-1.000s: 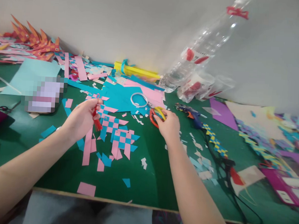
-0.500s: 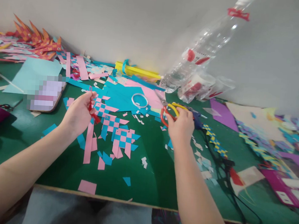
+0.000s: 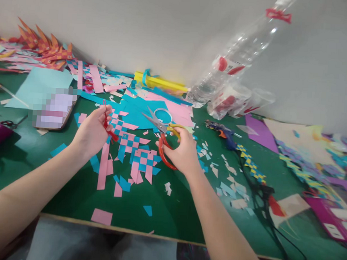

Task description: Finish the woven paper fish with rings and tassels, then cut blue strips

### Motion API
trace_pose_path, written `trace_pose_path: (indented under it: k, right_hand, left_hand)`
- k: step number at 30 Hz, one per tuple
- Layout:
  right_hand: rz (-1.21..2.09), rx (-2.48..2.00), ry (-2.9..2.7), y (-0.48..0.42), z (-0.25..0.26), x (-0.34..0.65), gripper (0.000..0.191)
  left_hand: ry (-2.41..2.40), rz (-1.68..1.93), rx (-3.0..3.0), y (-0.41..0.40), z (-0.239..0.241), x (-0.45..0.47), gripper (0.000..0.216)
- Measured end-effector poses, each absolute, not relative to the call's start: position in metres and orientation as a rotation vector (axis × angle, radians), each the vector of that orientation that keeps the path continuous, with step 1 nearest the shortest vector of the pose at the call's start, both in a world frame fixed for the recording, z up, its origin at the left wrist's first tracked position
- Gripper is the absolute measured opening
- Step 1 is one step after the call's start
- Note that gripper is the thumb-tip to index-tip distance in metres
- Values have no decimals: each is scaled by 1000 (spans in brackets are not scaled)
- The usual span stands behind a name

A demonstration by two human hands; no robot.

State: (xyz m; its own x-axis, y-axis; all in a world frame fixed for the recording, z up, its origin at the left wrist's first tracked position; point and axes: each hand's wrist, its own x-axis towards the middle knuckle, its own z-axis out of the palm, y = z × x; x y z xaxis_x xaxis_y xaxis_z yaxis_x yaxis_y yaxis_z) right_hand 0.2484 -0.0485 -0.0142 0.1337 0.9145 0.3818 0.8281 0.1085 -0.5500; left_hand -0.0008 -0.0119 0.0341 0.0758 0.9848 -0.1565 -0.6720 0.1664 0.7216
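Note:
My left hand (image 3: 90,129) is closed on a red tassel (image 3: 112,135), its thin cord loop sticking up above the fingertips and its fringe hanging below. In my right hand (image 3: 186,151) is a pair of scissors (image 3: 161,126) with one yellow and one red handle. The blades are parted and point up and left, over teal paper (image 3: 130,113). Between my hands lie pink-and-blue woven paper pieces (image 3: 144,159), some with small eye dots. A pink paper strip (image 3: 102,168) runs down from beneath my left hand.
A phone (image 3: 55,111) lies at left. Behind the scissors is a roll of clear tape (image 3: 163,116). A glue gun (image 3: 224,134) with a black cord lies at right. A large plastic bottle (image 3: 233,59) leans near the wall. Paper scraps (image 3: 235,184) litter the green tabletop (image 3: 180,209).
My right hand has moved left with the scissors, away from the glue gun and towards the tassel. The blades are spread wider now. My left hand has stayed nearly still.

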Motion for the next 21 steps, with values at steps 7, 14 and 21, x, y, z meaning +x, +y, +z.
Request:
trace_pose_path:
  k: [7,14,21]
  right_hand:
    - [-163,-1643,-1789,-47,-20,258,36]
    - [-28,-1626,-1766,-50,-18,257,31]
    - [95,-1572,-1778,-55,-8,244,54]
  left_hand:
    - [728,1348,561,-13,36,0,13]
    - [729,1367,570,-14,36,2,12]
    - [756,1342,587,-15,35,4,11]
